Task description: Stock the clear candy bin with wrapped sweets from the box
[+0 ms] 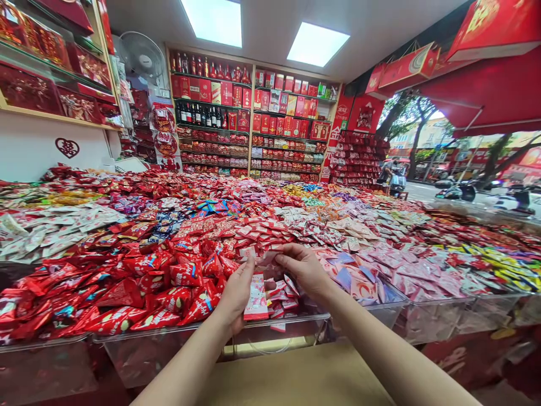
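Note:
My left hand (237, 290) is closed around a pink-and-white sachet with red ends (257, 296), its fingertips showing behind the right edge. Close beside it, my right hand (305, 272) pinches a small pale packet (269, 257) between thumb and fingers. The left thumb tip is near that packet; whether it touches is unclear. Both hands are over a clear bin of small red-and-white packets (285, 296). Shiny red triangular candy packets (186, 270) are heaped to the left of my left hand. Pink and lilac packets (353, 276) lie to the right of my right hand.
Clear plastic bins (147, 352) line the front edge, above a tan surface (296, 378). Many-coloured packets (313, 203) spread behind them. Shelves of bottles and red boxes (211, 93) cover the back wall. A fan (143, 56) is at upper left, with parked scooters (456, 192) outside at right.

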`<state>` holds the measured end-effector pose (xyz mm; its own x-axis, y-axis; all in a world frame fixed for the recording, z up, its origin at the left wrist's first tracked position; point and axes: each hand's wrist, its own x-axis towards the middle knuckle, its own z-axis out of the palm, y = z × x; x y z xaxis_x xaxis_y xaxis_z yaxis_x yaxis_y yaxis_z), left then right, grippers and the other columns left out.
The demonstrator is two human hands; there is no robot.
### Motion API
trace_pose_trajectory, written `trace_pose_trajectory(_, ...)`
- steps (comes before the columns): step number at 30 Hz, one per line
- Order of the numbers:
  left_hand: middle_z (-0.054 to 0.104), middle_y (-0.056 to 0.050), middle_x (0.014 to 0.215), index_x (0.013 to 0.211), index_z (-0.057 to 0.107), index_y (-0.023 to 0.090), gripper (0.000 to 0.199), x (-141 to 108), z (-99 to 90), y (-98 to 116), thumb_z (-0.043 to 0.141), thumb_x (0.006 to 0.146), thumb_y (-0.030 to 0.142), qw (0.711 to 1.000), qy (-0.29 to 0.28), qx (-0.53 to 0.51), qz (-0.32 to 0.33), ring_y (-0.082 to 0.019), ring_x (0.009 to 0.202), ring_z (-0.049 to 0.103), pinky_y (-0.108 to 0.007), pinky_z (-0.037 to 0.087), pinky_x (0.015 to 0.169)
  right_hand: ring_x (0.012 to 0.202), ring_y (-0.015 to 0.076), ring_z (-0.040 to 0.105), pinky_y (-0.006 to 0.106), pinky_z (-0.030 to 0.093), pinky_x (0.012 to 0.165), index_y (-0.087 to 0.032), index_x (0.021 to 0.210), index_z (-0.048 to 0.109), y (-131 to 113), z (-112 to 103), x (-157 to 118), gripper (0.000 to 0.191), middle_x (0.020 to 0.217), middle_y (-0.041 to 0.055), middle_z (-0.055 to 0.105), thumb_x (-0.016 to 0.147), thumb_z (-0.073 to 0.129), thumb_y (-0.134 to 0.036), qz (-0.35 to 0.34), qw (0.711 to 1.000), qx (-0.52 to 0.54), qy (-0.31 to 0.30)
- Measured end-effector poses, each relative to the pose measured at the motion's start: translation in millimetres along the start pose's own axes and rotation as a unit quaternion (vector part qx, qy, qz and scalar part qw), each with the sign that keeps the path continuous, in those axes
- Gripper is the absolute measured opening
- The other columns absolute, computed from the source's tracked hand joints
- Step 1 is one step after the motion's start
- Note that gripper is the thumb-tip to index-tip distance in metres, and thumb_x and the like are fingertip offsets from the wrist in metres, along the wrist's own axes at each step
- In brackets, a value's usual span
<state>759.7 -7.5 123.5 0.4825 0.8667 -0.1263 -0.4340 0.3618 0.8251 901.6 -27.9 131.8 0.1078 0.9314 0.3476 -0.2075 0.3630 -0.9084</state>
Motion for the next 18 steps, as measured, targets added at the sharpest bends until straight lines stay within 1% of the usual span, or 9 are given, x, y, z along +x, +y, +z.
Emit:
trace_pose_trajectory(2, 0.067, -0.004, 0.061, 0.093, 0.057, 0.019, 0.034, 0, -0.7, 1, 0.067, 0.067, 0.038, 1.0, 0.012, -0.015, 0.021, -0.018, 0.048, 0.063, -0.028, 0.05, 0.045, 0.07, 0.0123, 0.059, 0.027, 0.048, 0.064, -0.017, 0.072, 0.065, 2, 1, -11, 0.013, 0.084, 0.0023, 0.065, 0.061, 0.069, -0.024, -0.01, 0.999, -0.036, -0.022)
trace_pose_trajectory(4, 0.068, -0.002, 0.063, 0.092, 0.056, 0.02, 0.035, 1, -1.6, 0, 0.072, 0.062, 0.029, 0.997, 0.033, -0.015, 0.064, -0.018, 0.052, 0.064, -0.028, 0.051, 0.049, 0.07, 0.0116, 0.058, 0.026, 0.049, 0.063, -0.018, 0.071, 0.065, 5, 1, -20, 0.014, 0.091, 0.0025, 0.064, 0.06, 0.07, -0.023, -0.004, 0.999, -0.054, 0.005)
trace_pose_trajectory(7, 0.068, -0.002, 0.072, 0.095, 0.054, 0.022, 0.044, 1, -2.7, -2, 0.075, 0.057, 0.023, 0.993, 0.046, -0.009, 0.108, -0.017, 0.056, 0.065, -0.028, 0.052, 0.051, 0.061, 0.01, 0.057, 0.024, 0.049, 0.055, -0.02, 0.085, 0.063, 12, 1, -28, 0.025, 0.08, 0.0, 0.063, 0.064, 0.068, -0.034, 0.049, 0.997, 0.012, 0.06)
trace_pose_trajectory(9, 0.067, -0.001, 0.081, 0.097, 0.053, 0.024, 0.048, 0, -2.9, -4, 0.076, 0.055, 0.023, 0.99, 0.054, -0.003, 0.13, -0.016, 0.057, 0.065, -0.027, 0.051, 0.05, 0.058, 0.0105, 0.058, 0.024, 0.049, 0.053, -0.02, 0.087, 0.059, 16, 1, -30, 0.032, 0.072, -0.001, 0.061, 0.066, 0.066, -0.043, 0.079, 0.993, 0.067, 0.055)
trace_pose_trajectory(11, 0.066, -0.002, 0.087, 0.098, 0.054, 0.024, 0.049, -1, -2.7, -5, 0.076, 0.055, 0.023, 0.988, 0.058, 0.003, 0.144, -0.015, 0.059, 0.065, -0.027, 0.052, 0.052, 0.058, 0.0109, 0.059, 0.024, 0.049, 0.053, -0.018, 0.084, 0.057, 20, 1, -31, 0.036, 0.071, -0.0009, 0.06, 0.065, 0.067, -0.047, 0.09, 0.992, 0.081, 0.031)
trace_pose_trajectory(13, 0.066, -0.003, 0.089, 0.098, 0.053, 0.023, 0.05, -2, -2.1, -6, 0.076, 0.054, 0.022, 0.988, 0.054, 0.002, 0.145, -0.016, 0.064, 0.065, -0.029, 0.053, 0.058, 0.057, 0.0102, 0.058, 0.023, 0.048, 0.053, -0.016, 0.077, 0.055, 22, 1, -32, 0.036, 0.067, -0.0019, 0.058, 0.062, 0.07, -0.045, 0.091, 0.994, 0.054, 0.031)
trace_pose_trajectory(15, 0.066, -0.002, 0.083, 0.098, 0.052, 0.022, 0.05, -3, -1.2, -6, 0.076, 0.055, 0.021, 0.988, 0.055, -0.002, 0.147, -0.017, 0.066, 0.066, -0.03, 0.053, 0.061, 0.056, 0.0098, 0.057, 0.021, 0.046, 0.051, -0.017, 0.074, 0.053, 22, -1, -31, 0.035, 0.064, -0.0032, 0.055, 0.062, 0.07, -0.044, 0.087, 0.995, 0.016, 0.05)
trace_pose_trajectory(17, 0.066, -0.001, 0.074, 0.096, 0.052, 0.022, 0.046, -2, -0.5, -5, 0.075, 0.056, 0.022, 0.984, 0.075, -0.003, 0.16, -0.017, 0.063, 0.065, -0.03, 0.053, 0.059, 0.052, 0.01, 0.054, 0.021, 0.042, 0.047, -0.018, 0.074, 0.05, 18, -5, -27, 0.033, 0.06, -0.0033, 0.054, 0.066, 0.065, -0.046, 0.07, 0.994, -0.051, 0.071)
trace_pose_trajectory(18, 0.065, 0.0, 0.071, 0.095, 0.051, 0.022, 0.043, -1, -0.4, -5, 0.074, 0.057, 0.023, 0.982, 0.087, -0.004, 0.17, -0.016, 0.061, 0.064, -0.029, 0.052, 0.057, 0.051, 0.0105, 0.052, 0.022, 0.041, 0.046, -0.018, 0.075, 0.05, 15, -9, -23, 0.03, 0.06, -0.0027, 0.055, 0.071, 0.06, -0.046, 0.049, 0.99, -0.105, 0.08)
